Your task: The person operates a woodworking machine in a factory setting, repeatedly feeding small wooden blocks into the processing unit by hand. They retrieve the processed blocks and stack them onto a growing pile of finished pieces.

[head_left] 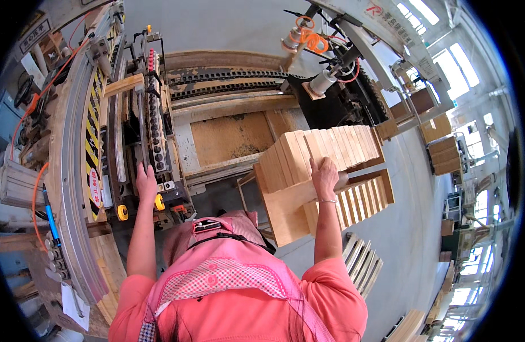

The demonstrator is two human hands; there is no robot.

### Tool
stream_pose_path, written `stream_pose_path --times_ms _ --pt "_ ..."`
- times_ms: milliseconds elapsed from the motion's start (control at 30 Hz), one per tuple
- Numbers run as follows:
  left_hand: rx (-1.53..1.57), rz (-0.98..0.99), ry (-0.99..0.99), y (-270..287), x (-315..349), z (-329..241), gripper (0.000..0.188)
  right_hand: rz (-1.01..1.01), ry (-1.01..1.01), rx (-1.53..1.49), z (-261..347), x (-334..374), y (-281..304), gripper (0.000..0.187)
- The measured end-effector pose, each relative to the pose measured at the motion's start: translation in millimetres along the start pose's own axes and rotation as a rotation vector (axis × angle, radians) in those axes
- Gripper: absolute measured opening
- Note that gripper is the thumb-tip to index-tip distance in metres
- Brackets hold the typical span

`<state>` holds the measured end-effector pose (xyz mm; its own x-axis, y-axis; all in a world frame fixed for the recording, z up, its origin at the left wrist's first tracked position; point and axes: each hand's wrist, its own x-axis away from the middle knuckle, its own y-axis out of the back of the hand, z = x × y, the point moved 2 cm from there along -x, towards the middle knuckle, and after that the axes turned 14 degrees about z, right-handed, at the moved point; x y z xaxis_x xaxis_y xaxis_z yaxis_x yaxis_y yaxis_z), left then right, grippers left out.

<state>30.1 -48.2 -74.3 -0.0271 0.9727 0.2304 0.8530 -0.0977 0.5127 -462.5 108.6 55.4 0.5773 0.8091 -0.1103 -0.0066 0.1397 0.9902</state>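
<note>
My left hand (146,182) reaches up to the machine at the left. Its fingers close at the near end of a narrow grey bar (143,139), beside a row of dark round rollers (156,134); exactly what they grip is hidden. Over on the right, my right hand (325,176) has its fingers curled on the near edge of a wooden board (316,149). That board belongs to a row of pale boards (345,142) standing on edge, side by side, on a wooden stand (285,214). A short wooden piece (124,85) lies across the machine's rails.
Beneath the boards stands a lower row of wooden pieces (362,199). Pneumatic cylinders (322,82) with orange hose hang at the far right. Yellow knobs (122,212) stick out near my left forearm. A slatted wooden stack (362,265) lies on the floor to the right.
</note>
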Motion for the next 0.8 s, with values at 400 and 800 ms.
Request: stream_pose_path --times_ms 400,800 --pt "-0.070 0.060 -0.024 5 8 -19 0.046 -0.063 -0.219 -1.348 -5 32 -23 0.029" --pt "-0.029 0.063 -0.036 4 7 -15 0.051 0.110 -0.647 -1.821 -130 22 -99 0.039"
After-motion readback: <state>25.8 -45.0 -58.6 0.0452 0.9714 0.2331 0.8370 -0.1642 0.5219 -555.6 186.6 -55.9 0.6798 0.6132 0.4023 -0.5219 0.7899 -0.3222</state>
